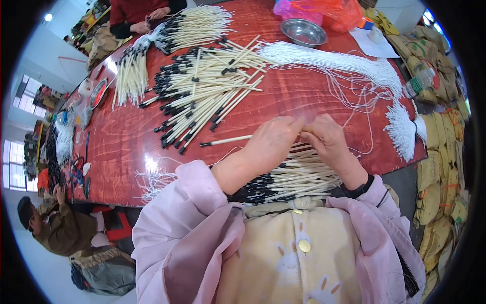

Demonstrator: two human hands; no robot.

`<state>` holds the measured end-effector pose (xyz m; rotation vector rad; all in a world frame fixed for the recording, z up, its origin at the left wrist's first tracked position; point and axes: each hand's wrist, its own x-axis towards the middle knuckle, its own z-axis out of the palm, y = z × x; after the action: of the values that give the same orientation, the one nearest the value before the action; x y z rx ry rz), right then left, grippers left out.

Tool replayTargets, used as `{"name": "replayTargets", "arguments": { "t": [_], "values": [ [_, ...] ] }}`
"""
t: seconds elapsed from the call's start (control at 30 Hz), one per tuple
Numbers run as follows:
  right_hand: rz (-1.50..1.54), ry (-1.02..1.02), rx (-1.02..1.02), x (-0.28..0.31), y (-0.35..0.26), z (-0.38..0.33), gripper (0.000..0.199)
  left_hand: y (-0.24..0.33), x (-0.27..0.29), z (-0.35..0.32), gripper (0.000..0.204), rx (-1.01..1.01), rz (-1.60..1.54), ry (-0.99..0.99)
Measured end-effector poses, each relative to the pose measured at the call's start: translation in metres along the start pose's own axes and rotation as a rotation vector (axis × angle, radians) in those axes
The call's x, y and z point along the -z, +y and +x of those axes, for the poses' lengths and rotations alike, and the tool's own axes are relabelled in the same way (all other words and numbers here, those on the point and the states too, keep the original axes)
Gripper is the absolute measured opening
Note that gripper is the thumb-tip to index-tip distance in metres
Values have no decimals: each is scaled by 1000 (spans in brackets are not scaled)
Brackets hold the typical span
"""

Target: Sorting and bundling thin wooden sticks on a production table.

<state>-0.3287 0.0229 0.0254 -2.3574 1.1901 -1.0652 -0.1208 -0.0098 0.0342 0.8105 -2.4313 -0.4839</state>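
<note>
A single cream stick with a black end (225, 140) lies under my left hand (271, 142), which is closed around it. My right hand (326, 133) is pinched shut right beside the left fingertips, near where the stick's other end would be. What its fingers grip is too small and hidden to make out. Below both hands, at the table's near edge, rests a pile of similar sticks (309, 175), their black ends to the left. Thin white cords (154, 180) lie loose left of that pile.
A large heap of black-ended sticks (202, 86) covers the table's middle left. Beyond it lie a bundle of white cords (324, 58) and a metal bowl (304, 33). Bundled cord ends (401, 129) sit at the right edge. Across the red table (283, 96), another person's hands (147, 23) work; a person (63, 223) sits at left.
</note>
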Motion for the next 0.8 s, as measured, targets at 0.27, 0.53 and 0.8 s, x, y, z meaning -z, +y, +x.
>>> {"name": "replayTargets", "arguments": {
  "t": [0.27, 0.53, 0.8],
  "values": [
    [20, 126, -27, -10, 8, -10, 16, 25, 0, 15, 85, 108, -18, -164],
    [-76, 99, 94, -4, 0, -2, 17, 31, 10, 9, 83, 204, 31, -253],
    [-47, 42, 79, 1, 0, -6, 14, 22, 81, -34, 50, 123, 436, 234]
  ]
}}
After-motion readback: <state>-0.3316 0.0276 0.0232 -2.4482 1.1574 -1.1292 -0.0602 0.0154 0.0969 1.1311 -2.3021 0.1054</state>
